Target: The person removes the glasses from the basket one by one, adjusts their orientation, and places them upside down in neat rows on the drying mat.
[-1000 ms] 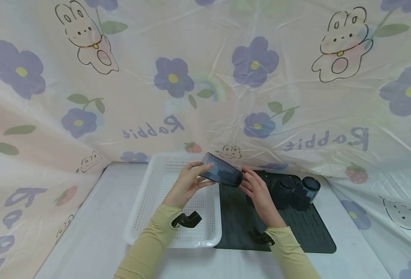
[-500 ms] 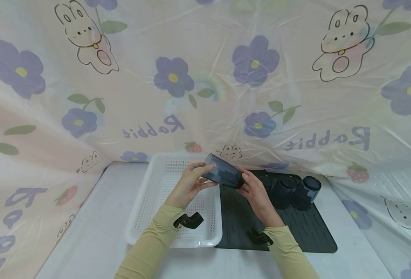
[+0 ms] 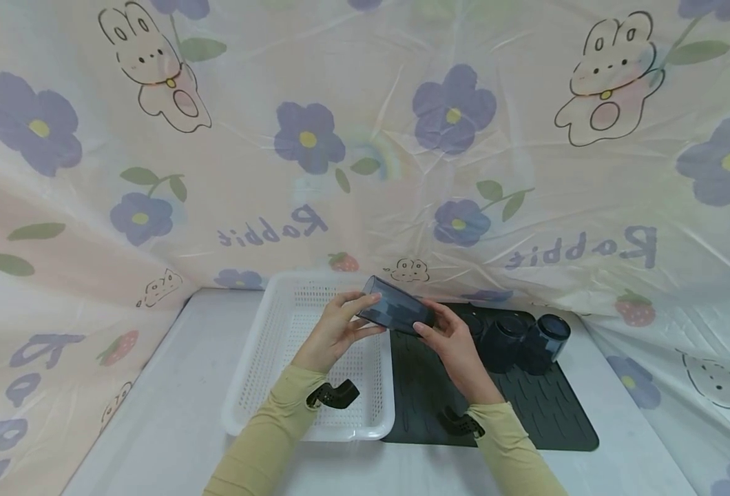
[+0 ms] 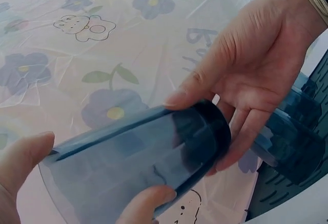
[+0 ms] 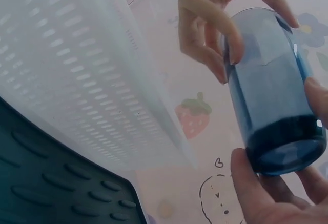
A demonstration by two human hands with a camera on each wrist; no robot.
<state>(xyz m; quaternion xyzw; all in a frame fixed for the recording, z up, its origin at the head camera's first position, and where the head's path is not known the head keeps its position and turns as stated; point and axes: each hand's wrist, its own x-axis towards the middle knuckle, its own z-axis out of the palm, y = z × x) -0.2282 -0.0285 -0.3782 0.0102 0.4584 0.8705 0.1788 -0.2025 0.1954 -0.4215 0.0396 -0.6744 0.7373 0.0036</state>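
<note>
A clear blue-grey drinking glass (image 3: 396, 306) is held tilted in the air between both hands, above the gap between basket and mat. My left hand (image 3: 330, 331) grips it at the rim end, thumb on the near side. At the thick base end, my right hand (image 3: 461, 348) holds it with thumb and fingers on opposite sides. The left wrist view shows the tumbler (image 4: 128, 152) lying slantwise, its dark base toward the right palm (image 4: 251, 75). In the right wrist view the base of the glass (image 5: 289, 155) faces the camera.
A white perforated plastic basket (image 3: 247, 372) stands on the white table (image 3: 173, 386) under my left arm. To its right lies a dark ridged drying mat (image 3: 551, 413), bearing several similar glasses (image 3: 545, 344) at its back right. A patterned plastic sheet (image 3: 365, 207) hangs behind.
My right hand has shifted slightly left along the glass, and its thumb now lies on the near side of the base end. The left hand and the glass have barely moved.
</note>
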